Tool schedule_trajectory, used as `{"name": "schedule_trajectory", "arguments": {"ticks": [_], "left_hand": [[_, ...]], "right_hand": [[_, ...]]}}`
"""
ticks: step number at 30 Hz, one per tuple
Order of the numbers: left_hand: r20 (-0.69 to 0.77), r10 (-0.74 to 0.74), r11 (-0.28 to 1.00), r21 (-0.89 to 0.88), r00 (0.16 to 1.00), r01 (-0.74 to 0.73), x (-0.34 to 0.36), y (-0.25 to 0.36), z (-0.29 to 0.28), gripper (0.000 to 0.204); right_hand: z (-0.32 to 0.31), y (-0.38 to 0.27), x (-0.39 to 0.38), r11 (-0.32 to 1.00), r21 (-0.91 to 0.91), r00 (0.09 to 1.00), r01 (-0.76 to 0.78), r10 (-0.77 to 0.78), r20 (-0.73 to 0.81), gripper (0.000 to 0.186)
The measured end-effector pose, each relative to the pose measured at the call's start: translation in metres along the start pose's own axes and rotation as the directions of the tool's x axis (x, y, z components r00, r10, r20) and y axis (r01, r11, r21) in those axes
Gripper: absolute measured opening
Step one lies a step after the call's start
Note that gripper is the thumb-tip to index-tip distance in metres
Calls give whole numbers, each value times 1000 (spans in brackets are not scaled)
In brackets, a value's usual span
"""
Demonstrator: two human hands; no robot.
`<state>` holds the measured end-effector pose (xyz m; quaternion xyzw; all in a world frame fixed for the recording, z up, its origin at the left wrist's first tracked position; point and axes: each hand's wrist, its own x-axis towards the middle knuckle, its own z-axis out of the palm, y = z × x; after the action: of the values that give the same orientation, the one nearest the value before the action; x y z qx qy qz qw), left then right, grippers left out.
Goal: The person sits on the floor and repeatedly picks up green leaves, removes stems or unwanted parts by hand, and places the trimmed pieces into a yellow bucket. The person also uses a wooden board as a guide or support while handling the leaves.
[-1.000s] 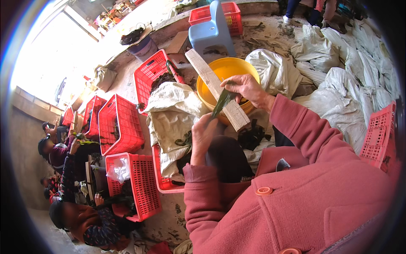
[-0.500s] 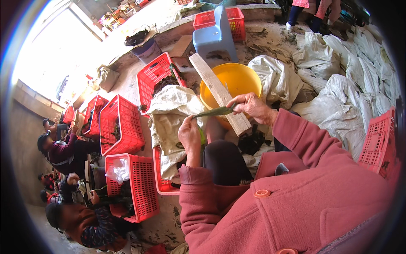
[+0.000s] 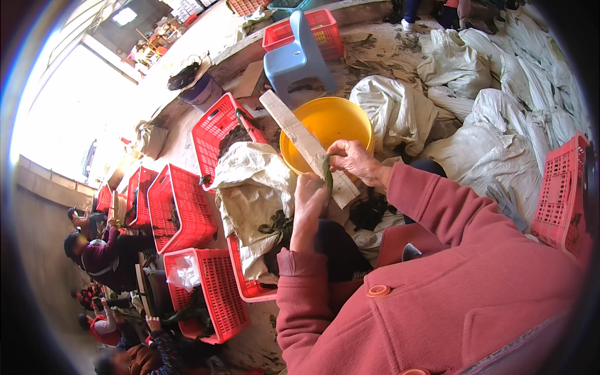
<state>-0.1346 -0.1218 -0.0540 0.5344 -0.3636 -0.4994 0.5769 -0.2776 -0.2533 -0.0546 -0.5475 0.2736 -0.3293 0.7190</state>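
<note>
A long dark-green leafy strip (image 3: 327, 173) runs upright between my two hands over a pale wooden board (image 3: 290, 131), which lies across a yellow bucket (image 3: 331, 122). My right hand (image 3: 354, 161) pinches the strip's upper end at the board. My left hand (image 3: 309, 206), just below and left, has its fingers closed on the lower part, partly hidden by the hand itself. Left of my hands, a cream woven sack (image 3: 244, 178) with dark-green strips (image 3: 275, 228) on it drapes over a red crate (image 3: 247, 284). More dark leafy material (image 3: 369, 212) lies under the board.
Red crates (image 3: 181, 206) stand along the left, where several co-workers (image 3: 103, 253) sit. A blue plastic chair (image 3: 294, 59) is behind the bucket. White sacks (image 3: 475, 137), grey gloves (image 3: 506, 203) and another red crate (image 3: 556, 197) are on the right; people's legs (image 3: 412, 12) show at top right.
The green strip has turned from level to upright. My left hand has moved rightward, closer to my right hand and the board. The view has shifted slightly.
</note>
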Motion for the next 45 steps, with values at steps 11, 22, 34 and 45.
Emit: {"name": "schedule_trajectory", "arguments": {"ticks": [11, 22, 34, 45], "left_hand": [[-127, 239, 944, 260, 963, -200, 6, -9, 2, 35], [-116, 383, 872, 374, 917, -317, 13, -21, -10, 18], [-82, 248, 964, 118, 965, -238, 1, -3, -1, 25], [197, 708, 301, 784, 679, -542, 0, 0, 6, 32]], "right_hand": [[22, 44, 7, 989, -103, 994, -103, 106, 29, 14], [4, 17, -10, 970, 59, 942, -238, 215, 258, 18], [-5, 33, -15, 760, 482, 890, -435, 283, 356, 11], [3, 14, -22, 698, 550, 869, -460, 226, 439, 31]]}}
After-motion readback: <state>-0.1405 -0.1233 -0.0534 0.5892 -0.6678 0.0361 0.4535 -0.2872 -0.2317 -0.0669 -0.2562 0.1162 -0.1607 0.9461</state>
